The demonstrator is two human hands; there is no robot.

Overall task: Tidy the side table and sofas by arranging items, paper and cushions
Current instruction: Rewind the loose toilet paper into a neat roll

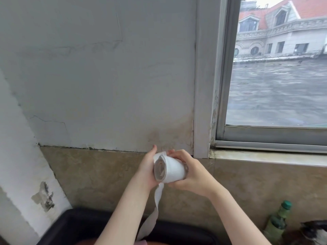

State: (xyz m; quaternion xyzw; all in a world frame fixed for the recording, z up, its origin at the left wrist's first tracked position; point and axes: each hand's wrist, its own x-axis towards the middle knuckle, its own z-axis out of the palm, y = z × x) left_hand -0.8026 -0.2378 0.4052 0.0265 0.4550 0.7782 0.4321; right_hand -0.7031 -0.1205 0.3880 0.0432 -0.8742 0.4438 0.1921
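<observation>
A white roll of tissue paper (172, 171) is held up in front of the wall, its flattened end facing me. My left hand (146, 167) grips the roll's left end, thumb up behind it. My right hand (191, 171) wraps round the right side of the roll. A loose strip of paper (155, 209) hangs down from the roll and trails toward the dark sofa back (74, 225) below.
A green bottle (279, 220) stands at the lower right beside a dark, blurred object (311, 230). A window (276, 71) with a stone sill (265, 156) fills the upper right. A cracked grey wall and beige tiles lie straight ahead.
</observation>
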